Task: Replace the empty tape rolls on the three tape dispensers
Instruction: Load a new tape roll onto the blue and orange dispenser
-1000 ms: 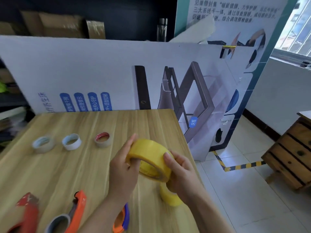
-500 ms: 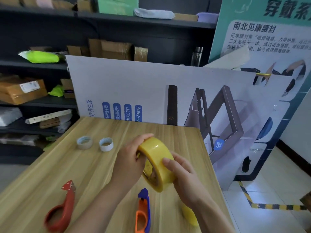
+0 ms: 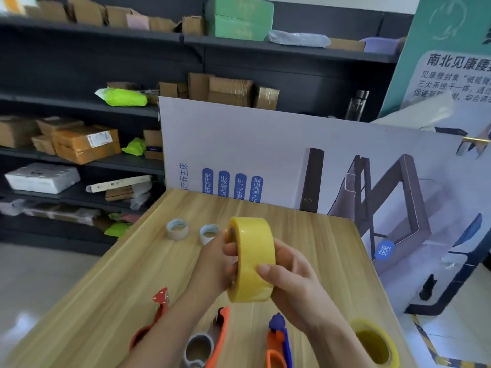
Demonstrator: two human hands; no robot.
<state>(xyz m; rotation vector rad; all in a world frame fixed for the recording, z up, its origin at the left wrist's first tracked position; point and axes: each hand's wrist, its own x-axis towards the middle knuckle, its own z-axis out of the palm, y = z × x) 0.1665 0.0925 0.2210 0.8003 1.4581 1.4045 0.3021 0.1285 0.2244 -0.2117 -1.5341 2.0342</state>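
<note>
Both hands hold a full yellow tape roll (image 3: pixel 252 258) upright above the wooden table (image 3: pixel 111 296). My left hand (image 3: pixel 215 261) grips its left side with fingers at the core. My right hand (image 3: pixel 289 285) grips its right side, thumb on the outer face. Near the table's front lie a red dispenser (image 3: pixel 156 314), an orange dispenser (image 3: pixel 212 341) carrying a grey empty core, and an orange-and-blue dispenser (image 3: pixel 279 343). Two empty cores (image 3: pixel 177 228) (image 3: pixel 208 233) stand beyond the hands. A second yellow roll (image 3: pixel 374 343) lies flat at the front right.
A white printed board (image 3: pixel 292 160) leans along the table's far edge. Dark shelves with cardboard boxes (image 3: pixel 85 144) fill the left background. The table's right edge drops to a tiled floor with striped tape (image 3: pixel 430 349).
The camera has swung left and up, showing more shelves. The roll has been turned more upright in both hands. A third empty core, seen a second ago, is behind my left hand.
</note>
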